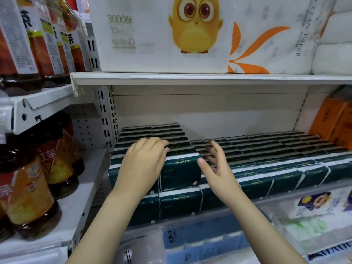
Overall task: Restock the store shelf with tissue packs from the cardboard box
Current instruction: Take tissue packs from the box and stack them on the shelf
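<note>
Dark green tissue packs fill the middle shelf in rows, one layer deep on the right. At the left a second layer of packs is stacked on top. My left hand lies flat on that upper stack, fingers bent slightly over the packs' tops. My right hand hovers just right of the stack's front pack, fingers spread and relaxed, holding nothing. The cardboard box is out of view.
Large white tissue bundles sit on the shelf above. Orange packs stand at the right end of the middle shelf. Bottles of tea line the left shelving. Blue and white packs lie on the shelf below.
</note>
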`<state>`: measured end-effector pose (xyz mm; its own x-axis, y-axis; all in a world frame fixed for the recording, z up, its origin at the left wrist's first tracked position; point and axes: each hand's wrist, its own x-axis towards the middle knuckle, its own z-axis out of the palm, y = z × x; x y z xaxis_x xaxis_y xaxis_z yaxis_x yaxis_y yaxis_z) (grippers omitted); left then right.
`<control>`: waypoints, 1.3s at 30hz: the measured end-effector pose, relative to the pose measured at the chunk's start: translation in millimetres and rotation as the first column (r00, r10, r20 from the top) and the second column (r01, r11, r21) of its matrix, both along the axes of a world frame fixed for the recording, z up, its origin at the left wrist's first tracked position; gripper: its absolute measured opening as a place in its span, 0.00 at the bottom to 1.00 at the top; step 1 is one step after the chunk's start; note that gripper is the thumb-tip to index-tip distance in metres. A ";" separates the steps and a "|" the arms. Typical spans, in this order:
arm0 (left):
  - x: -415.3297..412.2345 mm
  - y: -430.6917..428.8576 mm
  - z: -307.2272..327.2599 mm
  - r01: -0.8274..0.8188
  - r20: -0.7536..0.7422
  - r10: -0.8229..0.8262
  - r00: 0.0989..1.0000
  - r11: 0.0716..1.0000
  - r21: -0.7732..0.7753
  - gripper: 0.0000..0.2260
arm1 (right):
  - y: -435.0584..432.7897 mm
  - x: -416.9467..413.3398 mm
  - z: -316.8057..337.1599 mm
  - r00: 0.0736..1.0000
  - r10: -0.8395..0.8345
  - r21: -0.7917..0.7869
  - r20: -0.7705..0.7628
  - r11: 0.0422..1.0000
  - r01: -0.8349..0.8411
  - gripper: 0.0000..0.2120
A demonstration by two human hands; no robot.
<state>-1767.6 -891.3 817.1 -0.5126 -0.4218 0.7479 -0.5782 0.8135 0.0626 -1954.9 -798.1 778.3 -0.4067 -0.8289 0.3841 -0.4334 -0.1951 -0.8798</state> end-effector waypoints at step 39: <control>-219.5 224.4 -317.0 0.026 0.004 -0.321 0.947 0.089 0.996 0.21 | 266.6 -159.7 -317.3 0.696 -0.549 0.515 0.463 0.806 0.293 0.17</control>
